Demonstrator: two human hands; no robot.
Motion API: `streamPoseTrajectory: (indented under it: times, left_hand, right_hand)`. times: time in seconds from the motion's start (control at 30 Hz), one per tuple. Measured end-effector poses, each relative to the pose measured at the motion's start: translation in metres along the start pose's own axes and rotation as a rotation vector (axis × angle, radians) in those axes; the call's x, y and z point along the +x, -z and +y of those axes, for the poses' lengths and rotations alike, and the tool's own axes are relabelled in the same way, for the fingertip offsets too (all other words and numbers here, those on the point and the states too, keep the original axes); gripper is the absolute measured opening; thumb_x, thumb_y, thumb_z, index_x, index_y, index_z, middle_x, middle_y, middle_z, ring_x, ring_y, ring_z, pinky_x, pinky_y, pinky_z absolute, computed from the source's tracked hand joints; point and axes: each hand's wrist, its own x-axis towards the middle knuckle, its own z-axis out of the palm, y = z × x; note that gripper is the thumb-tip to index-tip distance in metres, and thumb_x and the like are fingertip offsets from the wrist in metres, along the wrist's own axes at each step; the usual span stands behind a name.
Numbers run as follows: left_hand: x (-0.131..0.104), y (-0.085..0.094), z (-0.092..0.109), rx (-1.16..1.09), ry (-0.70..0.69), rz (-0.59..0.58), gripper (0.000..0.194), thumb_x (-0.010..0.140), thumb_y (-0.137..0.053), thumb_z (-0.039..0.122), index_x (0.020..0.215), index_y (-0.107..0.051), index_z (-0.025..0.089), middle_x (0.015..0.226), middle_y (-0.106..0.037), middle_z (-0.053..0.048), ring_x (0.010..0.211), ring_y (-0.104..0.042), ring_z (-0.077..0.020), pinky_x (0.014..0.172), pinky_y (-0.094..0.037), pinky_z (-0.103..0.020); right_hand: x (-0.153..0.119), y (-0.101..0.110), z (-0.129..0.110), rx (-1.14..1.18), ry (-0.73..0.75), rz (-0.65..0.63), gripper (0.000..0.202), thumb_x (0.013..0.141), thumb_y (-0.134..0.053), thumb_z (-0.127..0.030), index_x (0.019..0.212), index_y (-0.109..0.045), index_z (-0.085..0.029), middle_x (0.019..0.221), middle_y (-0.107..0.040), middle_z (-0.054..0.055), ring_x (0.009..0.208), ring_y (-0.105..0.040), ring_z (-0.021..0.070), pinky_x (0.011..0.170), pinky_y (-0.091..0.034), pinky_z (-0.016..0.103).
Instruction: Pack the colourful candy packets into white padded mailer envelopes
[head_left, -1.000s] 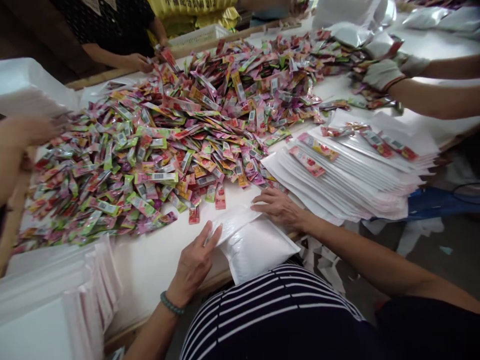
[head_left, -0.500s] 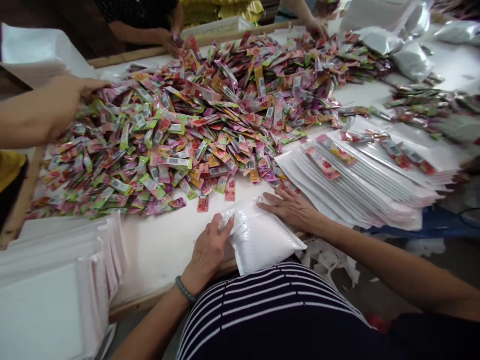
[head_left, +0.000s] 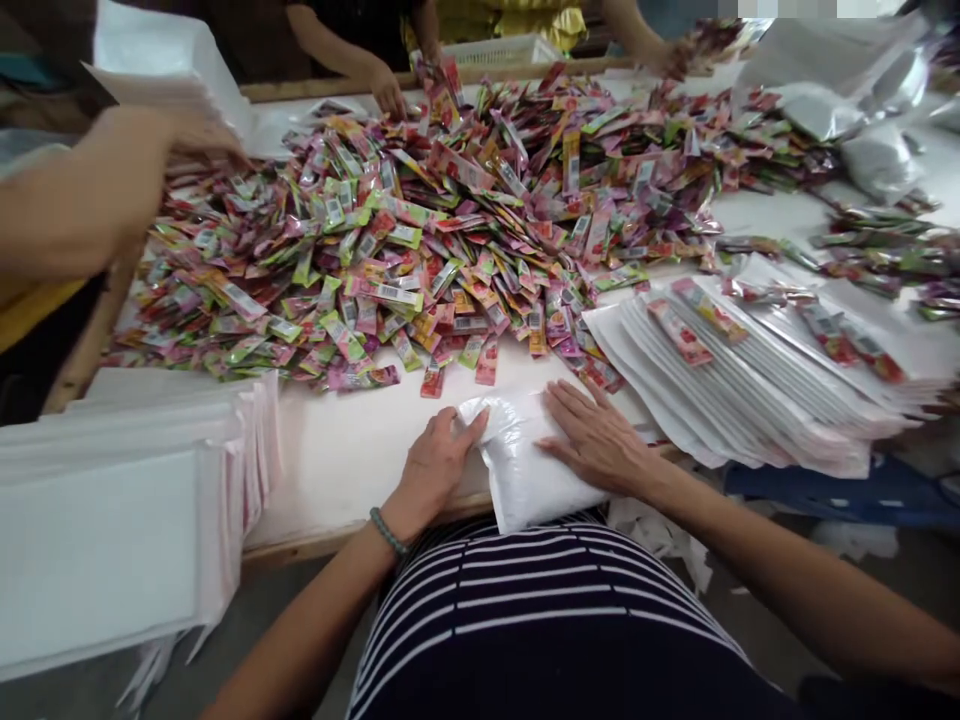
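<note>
A plump white padded envelope [head_left: 540,475] lies at the table's front edge, against the striped apron. My left hand [head_left: 439,460] pinches its upper left corner between thumb and fingers. Flat on its upper right side rests my right hand [head_left: 596,440], fingers stretched out. Beyond the envelope spreads a large heap of small colourful sachets [head_left: 420,240]. To the right, a fanned stack of white padded envelopes [head_left: 750,370] has several sachets on top.
More white envelopes [head_left: 97,530] are stacked at the front left, others [head_left: 165,60] at the back left. A person's arm [head_left: 82,200] reaches in from the left. Other people's hands [head_left: 386,90] work at the far side, near a white basket [head_left: 502,50]. Filled silvery bags [head_left: 881,160] lie back right.
My right hand has slid onto the envelope and lies flatter on it. My left hand stays at the corner. The view has shifted, and a person's hand across the table has moved over the heap.
</note>
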Motion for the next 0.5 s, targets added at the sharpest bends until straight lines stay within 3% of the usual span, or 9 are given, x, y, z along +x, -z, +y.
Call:
streamPoseTrajectory:
  times: [0.1,0.2,0.3,0.4,0.5]
  left_hand:
    - [-0.001,0.005,-0.006,-0.268,0.134,0.057,0.057,0.089,-0.039,0.009,0.143,-0.042,0.025,0.113,-0.058,-0.009,0.09,-0.059,-0.0166,0.079,-0.051,-0.029]
    - [-0.003,0.013,-0.011,-0.515,0.367,0.065,0.052,0.087,-0.041,0.012,0.138,-0.048,0.021,0.1,-0.066,-0.005,0.076,-0.063,-0.0134,0.073,-0.051,-0.026]
    - [-0.006,0.018,-0.011,-0.691,0.588,-0.017,0.036,0.089,-0.042,0.02,0.12,-0.061,0.016,0.084,-0.069,-0.005,0.061,-0.064,-0.0128,0.063,-0.05,-0.026]
    - [-0.002,0.014,-0.003,-0.873,0.691,-0.122,0.032,0.09,-0.045,0.039,0.086,-0.065,0.014,0.07,-0.068,-0.005,0.052,-0.063,-0.0147,0.055,-0.049,-0.026]
    - [0.013,0.004,0.007,-1.024,0.72,-0.182,0.042,0.083,-0.053,0.055,0.069,-0.059,0.016,0.062,-0.066,-0.005,0.048,-0.061,-0.0148,0.052,-0.048,-0.027]
  right_hand:
    - [0.017,0.012,-0.024,0.025,0.224,-0.034,0.073,0.095,-0.029,-0.062,0.141,-0.045,-0.008,0.147,-0.043,0.017,0.143,-0.029,0.0277,0.118,-0.022,0.048]
    - [0.028,0.011,-0.048,0.079,0.375,-0.129,0.067,0.095,-0.032,-0.061,0.132,-0.056,-0.011,0.141,-0.051,0.015,0.139,-0.037,0.0266,0.118,-0.022,0.047]
    - [0.037,0.01,-0.056,0.136,0.368,-0.183,0.055,0.095,-0.04,-0.056,0.123,-0.063,-0.015,0.137,-0.056,0.013,0.137,-0.04,0.0277,0.116,-0.022,0.051]
    - [0.054,0.016,-0.039,0.349,0.339,-0.285,0.044,0.101,-0.032,-0.045,0.118,-0.067,-0.024,0.129,-0.063,0.006,0.131,-0.048,0.0225,0.113,-0.028,0.048]
    - [0.079,0.018,-0.01,0.472,0.104,-0.152,0.048,0.103,-0.022,-0.037,0.129,-0.06,-0.023,0.134,-0.059,0.006,0.126,-0.052,0.0187,0.108,-0.036,0.039]
